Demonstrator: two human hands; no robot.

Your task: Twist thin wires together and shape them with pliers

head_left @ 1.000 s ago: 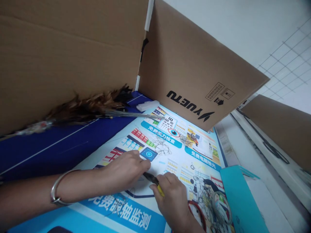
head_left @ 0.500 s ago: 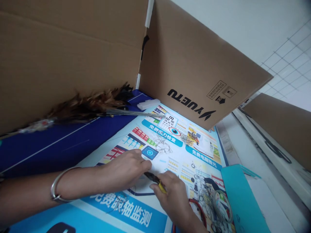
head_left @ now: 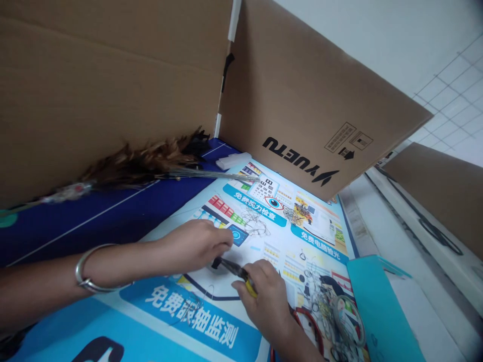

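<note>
My right hand (head_left: 266,299) is closed around small pliers (head_left: 232,268) with yellow handles, their dark jaws pointing left over a printed blue and white poster (head_left: 211,327). My left hand (head_left: 192,246), a silver bangle (head_left: 86,271) on its wrist, rests palm down on the poster with fingers pinched together right at the plier jaws. What the fingertips pinch is too small to make out. Thin wire loops (head_left: 254,223) lie on the poster just beyond both hands.
Cardboard walls (head_left: 113,85) stand behind and to the right. A feather duster (head_left: 143,163) lies on the blue table along the back wall. A pile of metal rings and wire (head_left: 335,311) sits at lower right, next to a teal box (head_left: 377,311).
My left hand slid back to the left, uncovering the plier jaws. The right hand stayed on the pliers, and the view shifted slightly.
</note>
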